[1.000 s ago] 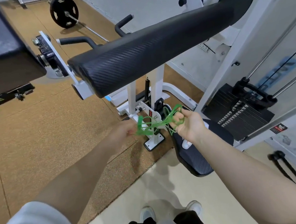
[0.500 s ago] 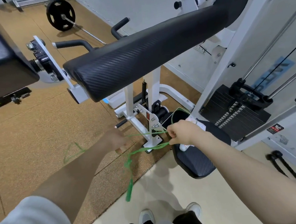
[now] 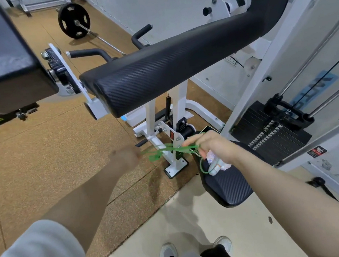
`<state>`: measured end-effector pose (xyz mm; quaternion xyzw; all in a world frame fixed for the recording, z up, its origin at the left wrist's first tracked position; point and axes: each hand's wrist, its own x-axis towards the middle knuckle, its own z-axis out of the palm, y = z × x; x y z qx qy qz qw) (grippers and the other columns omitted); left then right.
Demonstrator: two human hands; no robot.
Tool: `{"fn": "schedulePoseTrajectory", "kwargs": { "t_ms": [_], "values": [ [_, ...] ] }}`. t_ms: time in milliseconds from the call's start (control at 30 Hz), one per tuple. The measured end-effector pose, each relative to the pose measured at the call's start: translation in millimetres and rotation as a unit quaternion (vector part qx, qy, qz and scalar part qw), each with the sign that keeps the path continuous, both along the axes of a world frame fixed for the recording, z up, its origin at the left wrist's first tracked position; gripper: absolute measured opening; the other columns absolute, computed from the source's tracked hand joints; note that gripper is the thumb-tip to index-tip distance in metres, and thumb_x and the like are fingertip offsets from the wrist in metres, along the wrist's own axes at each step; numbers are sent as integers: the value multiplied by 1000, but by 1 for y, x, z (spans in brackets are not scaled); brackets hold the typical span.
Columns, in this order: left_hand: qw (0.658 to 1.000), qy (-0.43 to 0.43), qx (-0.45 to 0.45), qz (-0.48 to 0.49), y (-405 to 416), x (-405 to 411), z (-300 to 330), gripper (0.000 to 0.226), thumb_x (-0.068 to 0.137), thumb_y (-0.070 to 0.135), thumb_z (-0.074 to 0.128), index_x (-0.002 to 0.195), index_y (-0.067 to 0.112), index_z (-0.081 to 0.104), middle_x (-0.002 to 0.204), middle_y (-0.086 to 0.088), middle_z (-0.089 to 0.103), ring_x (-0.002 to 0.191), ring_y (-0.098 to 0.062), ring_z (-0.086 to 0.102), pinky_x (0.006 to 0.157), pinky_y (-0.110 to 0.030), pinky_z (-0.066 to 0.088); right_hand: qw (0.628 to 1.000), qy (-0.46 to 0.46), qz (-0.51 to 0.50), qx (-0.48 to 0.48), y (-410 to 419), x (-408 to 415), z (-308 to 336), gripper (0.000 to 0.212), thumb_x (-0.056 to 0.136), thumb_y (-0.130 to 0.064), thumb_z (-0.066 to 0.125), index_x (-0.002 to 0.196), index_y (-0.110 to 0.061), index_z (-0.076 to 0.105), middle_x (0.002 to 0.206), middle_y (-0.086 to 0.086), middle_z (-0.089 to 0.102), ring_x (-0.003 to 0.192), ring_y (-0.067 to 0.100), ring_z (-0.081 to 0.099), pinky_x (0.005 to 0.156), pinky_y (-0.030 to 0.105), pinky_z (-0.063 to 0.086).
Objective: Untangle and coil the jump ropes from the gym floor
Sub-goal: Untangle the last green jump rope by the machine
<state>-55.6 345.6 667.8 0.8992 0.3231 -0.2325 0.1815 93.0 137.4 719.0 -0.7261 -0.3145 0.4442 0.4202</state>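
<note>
At the far left a dark padded bench (image 3: 2,61) fills the upper corner above the tan rubber floor (image 3: 43,161), and behind it a barbell with a black plate (image 3: 74,21) lies on that floor by the wall. Your left hand (image 3: 126,158) is motion-blurred, held out in front of you over the floor; its fingers look curled around the near end of the green jump rope (image 3: 174,149), though the blur keeps you from seeing the grip clearly. The rope runs from that hand across to the right in several thin strands that cross each other in the air, in front of the white post and foot plate of the machine (image 3: 177,165). Above them the long black roller pad (image 3: 169,74) slants up toward the right. Your right hand (image 3: 211,147) pinches the other end of the strands between thumb and fingers, the other fingers loosely curled, and a green loop hangs down below the hand, just above the small black seat pad (image 3: 228,185). A small whitish object lies on that pad under the hand; you cannot tell what it is. Farther right stands the weight stack (image 3: 269,137) in its white frame. Your two shoes (image 3: 168,250) stand on the pale floor at the bottom.
</note>
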Motion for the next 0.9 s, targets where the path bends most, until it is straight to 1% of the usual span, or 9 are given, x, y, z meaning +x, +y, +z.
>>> {"fn": "schedulePoseTrajectory", "kwargs": {
  "t_ms": [100, 200, 267, 400, 500, 600, 700, 800, 900],
  "values": [
    [975, -135, -49, 167, 13, -14, -5, 22, 87, 6, 46, 97, 5, 66, 93, -7, 64, 80, -21, 57, 70, -31, 45, 983, 127, -53, 124, -10, 5, 11, 23, 48, -3, 34, 32, -15, 45, 101, 1, 72, 105, 16, 61, 94, 27, 40],
    [963, -172, 22, 208, 25, -28, -12, 22, 88, 7, 43, 97, 12, 63, 87, -3, 64, 82, -21, 55, 92, -39, 38, 926, 283, -103, 226, -13, 5, 16, 11, 40, -4, 43, 34, -12, 45, 95, 14, 71, 102, 30, 62, 95, 38, 46],
    [953, -190, -39, 233, 26, -31, -16, 29, 90, 5, 43, 116, 13, 53, 97, -5, 60, 84, -23, 55, 89, -40, 42, 886, 372, -106, 255, -9, 1, 17, 5, 43, -6, 47, 38, -9, 46, 92, 21, 69, 97, 37, 65, 87, 46, 53],
    [884, -258, -266, 285, 3, -21, -7, 48, 88, 8, 58, 134, 17, 44, 109, -2, 55, 77, -12, 51, 59, -20, 37, 906, 370, -88, 187, 7, -16, 23, 27, 73, -1, 39, 60, -8, 62, 98, 18, 70, 92, 34, 68, 84, 50, 53],
    [890, -314, -212, 255, -24, -7, 8, 29, 89, 16, 56, 118, 19, 57, 100, 9, 60, 68, 1, 44, 54, -14, 40, 909, 375, -72, 164, 16, -27, 29, 26, 83, -4, 42, 89, -8, 67, 106, 18, 68, 89, 30, 69, 77, 43, 56],
    [820, -405, -309, 260, -49, -3, 28, 24, 97, 20, 39, 107, 15, 60, 94, 2, 63, 70, -3, 51, 67, -11, 43, 913, 368, -64, 165, 21, -31, 35, 28, 88, -9, 41, 109, -13, 59, 111, 16, 67, 91, 29, 69, 69, 35, 58],
    [744, -359, -522, 211, -65, -1, 41, 49, 101, 42, 19, 111, 16, 59, 93, -3, 70, 82, -14, 66, 91, -32, 47, 908, 378, -60, 170, 21, -30, 39, 36, 96, -15, 34, 128, -23, 49, 116, 15, 65, 91, 29, 69, 60, 29, 58],
    [756, -264, -561, 211, -78, 0, 43, 62, 97, 50, 16, 123, 6, 52, 56, 3, 64, 74, -20, 64, 94, -34, 44, 907, 377, -85, 168, 19, -26, 41, 40, 102, -24, 28, 142, -21, 32, 121, 13, 64, 83, 30, 70, 53, 27, 57],
    [792, -214, -556, 134, -83, -3, 40, 78, 96, 52, 8, 125, -11, 44, 64, -3, 66, 80, -18, 66, 100, -40, 38, 903, 372, -117, 183, 16, -23, 40, 41, 102, -28, 28, 142, -15, 27, 119, 10, 65, 80, 28, 71, 49, 26, 56]
  ]
}}
